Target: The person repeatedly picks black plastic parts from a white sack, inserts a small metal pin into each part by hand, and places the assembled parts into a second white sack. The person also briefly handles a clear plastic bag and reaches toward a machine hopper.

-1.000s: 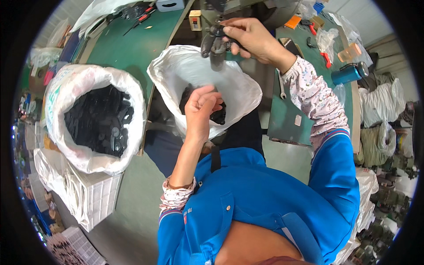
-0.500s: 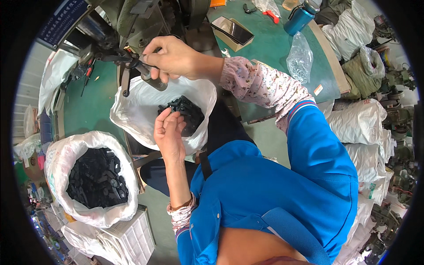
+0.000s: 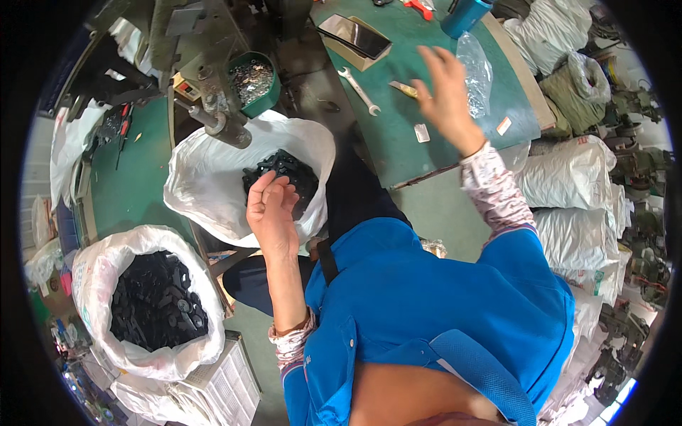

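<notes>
My right hand [image 3: 449,99] is raised over the green table on the right, its fingers apart and nothing seen in them. A crumpled clear plastic bag [image 3: 480,78] lies just beyond it. My left hand [image 3: 273,213] hovers above the mouth of a white sack [image 3: 195,174], fingers curled in and thumb against them. Whatever the left fingers may hold is hidden. Black parts [image 3: 284,167] lie heaped inside that sack. Over the sack's far side juts the metal post [image 3: 231,133] of a machine, with no part visible on it.
A green bin [image 3: 266,105] of small metal bits stands by the machine. On the table are a wrench [image 3: 360,91], a phone [image 3: 364,39] in a shallow box and a blue bottle [image 3: 465,18]. A second white sack [image 3: 92,277] of black parts stands at left; full sacks [image 3: 572,181] are stacked right.
My right hand has left the machine's post and swung right over the table, its fingers spreading. The dark part at the post is out of sight. My left hand stays nearly in place.
</notes>
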Available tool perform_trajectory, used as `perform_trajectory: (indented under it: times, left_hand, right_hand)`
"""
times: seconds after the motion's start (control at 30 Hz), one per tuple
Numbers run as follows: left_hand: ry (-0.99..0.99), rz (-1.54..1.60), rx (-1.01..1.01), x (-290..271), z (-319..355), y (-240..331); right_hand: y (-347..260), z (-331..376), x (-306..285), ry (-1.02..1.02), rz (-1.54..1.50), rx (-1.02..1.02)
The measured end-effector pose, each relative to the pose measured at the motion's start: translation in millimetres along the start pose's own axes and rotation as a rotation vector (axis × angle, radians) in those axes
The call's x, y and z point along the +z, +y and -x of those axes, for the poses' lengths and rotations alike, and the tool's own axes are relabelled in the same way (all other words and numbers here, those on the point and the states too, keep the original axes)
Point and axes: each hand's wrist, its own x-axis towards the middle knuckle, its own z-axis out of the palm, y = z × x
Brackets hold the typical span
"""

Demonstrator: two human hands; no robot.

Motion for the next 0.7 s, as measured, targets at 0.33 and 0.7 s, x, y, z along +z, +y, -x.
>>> perform_trajectory:
  times: [0.33, 0.7]
  left_hand:
    - [-0.13, -0.105, -0.086, 28, -5, -15]
    - [-0.592, -0.462, -0.216, 92, -21, -57]
  right_hand:
    - [149, -2, -34, -0.18, 0.159, 0.224]
    - [71, -26, -58, -0.255, -0.414, 0.632]
